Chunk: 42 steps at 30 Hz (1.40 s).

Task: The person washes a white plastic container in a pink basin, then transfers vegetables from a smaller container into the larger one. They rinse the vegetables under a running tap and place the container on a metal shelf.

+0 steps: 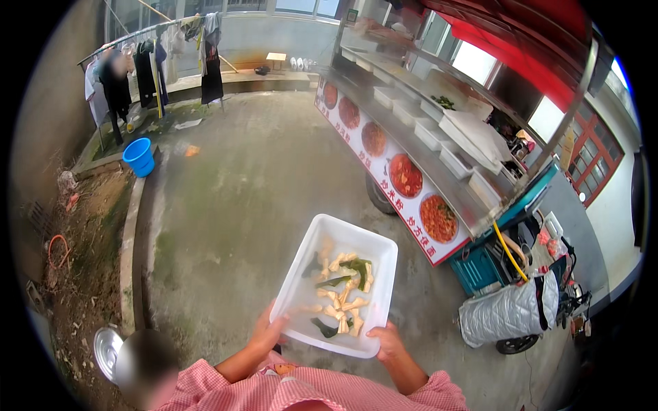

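Observation:
Held out in front of me is a white plastic tub [295, 280], tilted in the view. My left hand [270, 329] grips its near left corner, with the thumb on the rim. At the near right corner, my right hand [386, 340] holds the rim the same way. Inside lie several pale yellow knotted pieces, apparently tofu-skin knots [336, 303], and a few dark green strips [325, 328] that look like kelp. Some pieces at the tub's left side look blurred. The undersides of both hands' fingers are hidden by the tub.
A food cart [406, 205] with a picture panel and several white trays [431, 134] stands ahead right. Beside it is a vehicle with a silver quilted cover [501, 311]. Leftward are a concrete kerb [131, 246], a blue bucket [139, 156], a metal lid [107, 352] and hanging clothes [211, 77].

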Available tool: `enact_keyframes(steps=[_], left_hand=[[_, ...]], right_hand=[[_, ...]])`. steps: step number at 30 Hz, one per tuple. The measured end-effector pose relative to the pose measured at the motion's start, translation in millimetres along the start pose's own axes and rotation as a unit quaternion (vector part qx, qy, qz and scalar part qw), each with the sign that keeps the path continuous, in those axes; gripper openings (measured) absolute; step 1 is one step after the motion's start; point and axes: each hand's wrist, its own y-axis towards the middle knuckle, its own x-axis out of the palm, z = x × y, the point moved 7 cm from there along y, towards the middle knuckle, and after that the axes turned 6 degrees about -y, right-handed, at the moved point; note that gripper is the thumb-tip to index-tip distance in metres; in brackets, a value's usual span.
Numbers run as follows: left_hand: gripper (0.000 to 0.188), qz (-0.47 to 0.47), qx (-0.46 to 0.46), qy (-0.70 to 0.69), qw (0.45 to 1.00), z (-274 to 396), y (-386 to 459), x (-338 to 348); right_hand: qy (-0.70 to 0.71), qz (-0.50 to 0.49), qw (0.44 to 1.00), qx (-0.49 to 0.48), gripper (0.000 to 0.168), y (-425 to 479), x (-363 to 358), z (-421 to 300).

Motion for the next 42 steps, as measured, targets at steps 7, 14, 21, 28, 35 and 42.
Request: enact_keyframes(steps=[7, 14, 21, 28, 35, 42], left_hand=[[0.054, -0.137, 0.102, 0.219, 0.961, 157.3, 196.4, 1.1], [0.046, -0.074, 0.053, 0.027, 0.995, 261.5, 377.7, 16.5], [0.048, -0.048, 0.108, 0.073, 0.990, 375.8, 545.6, 66.6], [0.056, -0.071, 0.046, 0.082, 0.993, 507.6, 703.2, 107.3], [0.048, -0.118, 0.090, 0.032, 0.988, 641.4, 891.3, 146.7], [0.051, -0.155, 0.087, 0.048, 0.983, 756.9, 1054.1, 207.7]], right_hand=[[0.080, -0.012, 0.997, 0.001, 0.046, 168.2, 86.0, -85.0], [0.040, 0.026, 0.999, -0.003, 0.058, 338.3, 159.3, -203.4], [0.062, 0.003, 0.997, -0.053, 0.040, 531.9, 198.5, -310.5], [0.080, -0.016, 0.996, -0.036, 0.039, 701.3, 244.7, -426.8], [0.120, -0.031, 0.988, -0.092, 0.039, 861.8, 303.8, -549.8], [0.152, 0.042, 0.982, -0.104, 0.038, 1006.7, 324.6, -653.1]])
